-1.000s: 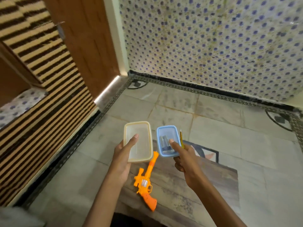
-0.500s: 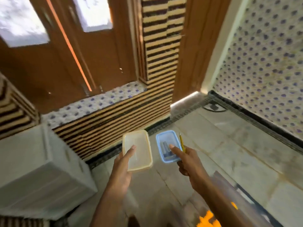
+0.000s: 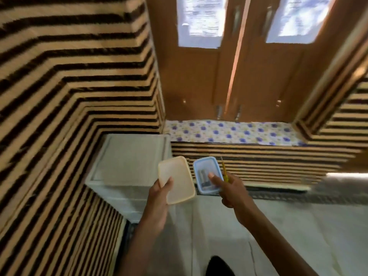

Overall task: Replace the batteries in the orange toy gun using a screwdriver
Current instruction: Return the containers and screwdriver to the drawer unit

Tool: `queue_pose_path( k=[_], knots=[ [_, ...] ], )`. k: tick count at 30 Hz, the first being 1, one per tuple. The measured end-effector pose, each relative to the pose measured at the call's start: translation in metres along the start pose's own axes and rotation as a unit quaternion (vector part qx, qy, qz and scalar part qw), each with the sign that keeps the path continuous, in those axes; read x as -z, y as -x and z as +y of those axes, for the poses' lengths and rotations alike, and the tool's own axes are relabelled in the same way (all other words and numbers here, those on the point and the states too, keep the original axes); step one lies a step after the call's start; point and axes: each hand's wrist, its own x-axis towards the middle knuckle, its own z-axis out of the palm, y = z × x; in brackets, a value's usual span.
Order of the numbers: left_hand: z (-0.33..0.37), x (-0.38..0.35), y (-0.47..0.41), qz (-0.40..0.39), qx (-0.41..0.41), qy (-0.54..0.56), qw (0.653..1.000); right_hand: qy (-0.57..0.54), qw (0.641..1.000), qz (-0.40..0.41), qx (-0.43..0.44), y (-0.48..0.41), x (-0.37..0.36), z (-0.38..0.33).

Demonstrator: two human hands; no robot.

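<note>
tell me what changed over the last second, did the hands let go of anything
Nothing was let go. The view swung left, from the floral wall and floor to the striped wall and wooden doors; the orange toy gun and its table dropped out of sight. The left hand holds the cream lid as before, and the right hand the blue box with the yellow screwdriver.

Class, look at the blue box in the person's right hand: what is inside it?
Inside the blue box, dark cylinder shapes, probably batteries, show. The right hand's thumb covers part of them, so their number is unclear.
</note>
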Motion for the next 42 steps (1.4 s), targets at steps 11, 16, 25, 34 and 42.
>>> queue_pose_path(
  k=[11,16,25,34,42],
  knots=[
    [0.006,0.048,-0.142,0.294,-0.024,0.085,0.952,0.069,0.975,-0.209,-0.015,-0.204,-0.098,-0.047],
    [-0.003,0.05,-0.206,0.404,-0.004,0.141,0.904,0.156,0.95,-0.267,-0.038,-0.317,-0.135,-0.046],
    [-0.027,0.027,-0.269,0.558,0.063,0.242,0.791,0.301,0.876,-0.373,-0.055,-0.425,-0.189,-0.003],
    [-0.043,0.028,-0.287,0.635,0.098,0.172,0.747,0.417,0.83,-0.366,-0.056,-0.439,-0.222,0.024],
    [-0.042,0.022,-0.296,0.702,0.098,0.126,0.694,0.491,0.798,-0.336,0.092,-0.437,-0.23,0.019]
  ],
)
